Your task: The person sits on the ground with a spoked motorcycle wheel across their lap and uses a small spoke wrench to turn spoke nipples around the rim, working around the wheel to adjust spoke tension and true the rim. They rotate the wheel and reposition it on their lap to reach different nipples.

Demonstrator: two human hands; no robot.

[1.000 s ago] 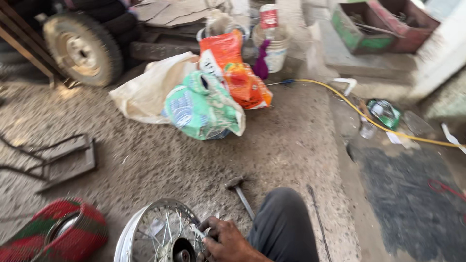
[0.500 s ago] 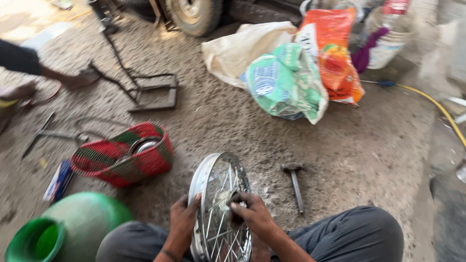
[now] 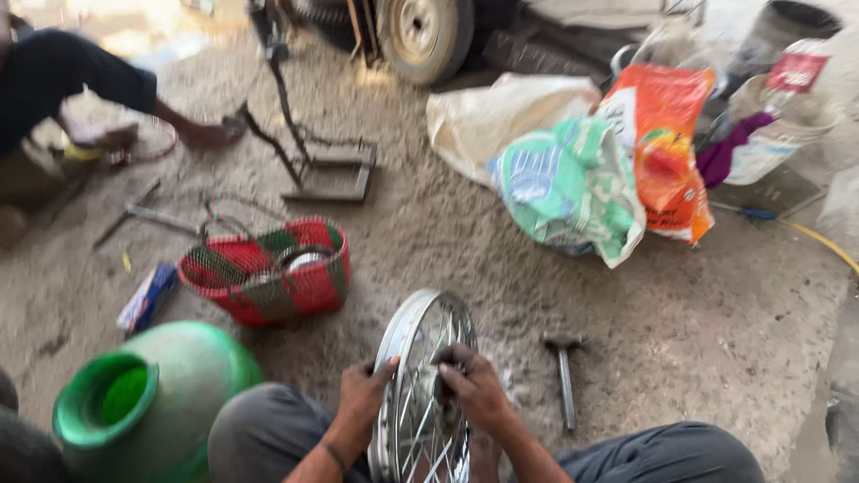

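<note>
Standing upright, shiny spoked wheel rim [image 3: 420,376]: left hand [image 3: 362,398] grip clenched on rim, right hand [image 3: 474,385] grasping spokes.

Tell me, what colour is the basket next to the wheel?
The basket is red with green stripes, seen in the head view.
</note>
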